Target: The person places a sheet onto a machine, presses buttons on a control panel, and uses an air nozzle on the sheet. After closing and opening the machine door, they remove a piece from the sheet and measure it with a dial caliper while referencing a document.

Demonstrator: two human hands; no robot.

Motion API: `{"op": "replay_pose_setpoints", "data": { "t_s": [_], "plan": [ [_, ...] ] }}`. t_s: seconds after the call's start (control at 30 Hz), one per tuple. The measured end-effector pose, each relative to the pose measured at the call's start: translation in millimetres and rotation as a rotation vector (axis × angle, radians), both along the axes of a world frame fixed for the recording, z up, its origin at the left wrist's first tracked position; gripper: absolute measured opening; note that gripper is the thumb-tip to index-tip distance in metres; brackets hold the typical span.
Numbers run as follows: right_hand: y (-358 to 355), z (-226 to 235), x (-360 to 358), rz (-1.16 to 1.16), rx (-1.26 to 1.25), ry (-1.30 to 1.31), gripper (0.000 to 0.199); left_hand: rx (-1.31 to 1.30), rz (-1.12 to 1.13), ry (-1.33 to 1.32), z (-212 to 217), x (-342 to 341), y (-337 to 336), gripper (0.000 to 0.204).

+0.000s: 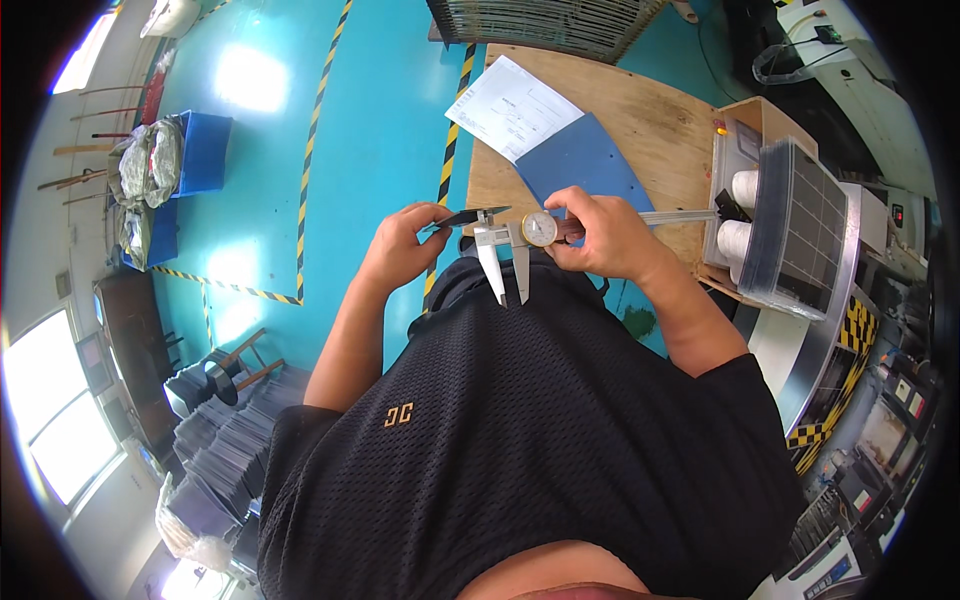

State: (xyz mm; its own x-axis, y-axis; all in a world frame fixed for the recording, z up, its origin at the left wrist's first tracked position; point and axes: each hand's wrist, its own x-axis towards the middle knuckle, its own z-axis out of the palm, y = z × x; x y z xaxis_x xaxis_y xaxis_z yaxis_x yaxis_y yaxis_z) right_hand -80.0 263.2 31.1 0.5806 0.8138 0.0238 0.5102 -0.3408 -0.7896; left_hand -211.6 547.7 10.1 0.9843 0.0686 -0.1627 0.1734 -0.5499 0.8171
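My right hand is closed around a silver dial caliper, whose round dial sits beside my thumb. The caliper's beam runs off to the right past my wrist, and its long lower jaws point toward my body, slightly apart. Between finger and thumb, my left hand pinches a thin dark flat piece. That piece reaches across to the short upper jaws of the caliper; whether it touches them I cannot tell. Beyond my hands lies a blue folder with a white printed sheet on it.
A wooden table stands ahead of me. On its right are white thread spools next to a stack of dark panels in clear sheets. Blue bins with bags stand at the far left, and stacked grey panels lower left.
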Motion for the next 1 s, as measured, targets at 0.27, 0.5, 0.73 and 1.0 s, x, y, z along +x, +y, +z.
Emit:
{"op": "replay_pose_setpoints", "data": {
  "t_s": [0.27, 0.5, 0.73, 1.0],
  "plan": [
    [0, -2, 0, 0.004, -0.017, -0.038, 0.041, 0.132, -0.022, -0.015, 20, -1, 6, 0.014],
    [3, 0, 1, 0.027, 0.027, 0.004, 0.040, 0.189, -0.038, -0.039, 25, 2, 5, 0.014],
    [4, -1, 0, 0.030, -0.027, 0.030, 0.041, 0.093, -0.009, 0.049, 17, 3, 1, 0.015],
    [4, 0, 0, 0.041, -0.013, 0.052, 0.041, 0.038, -0.024, 0.029, 17, -2, 8, 0.015]
  ]
}}
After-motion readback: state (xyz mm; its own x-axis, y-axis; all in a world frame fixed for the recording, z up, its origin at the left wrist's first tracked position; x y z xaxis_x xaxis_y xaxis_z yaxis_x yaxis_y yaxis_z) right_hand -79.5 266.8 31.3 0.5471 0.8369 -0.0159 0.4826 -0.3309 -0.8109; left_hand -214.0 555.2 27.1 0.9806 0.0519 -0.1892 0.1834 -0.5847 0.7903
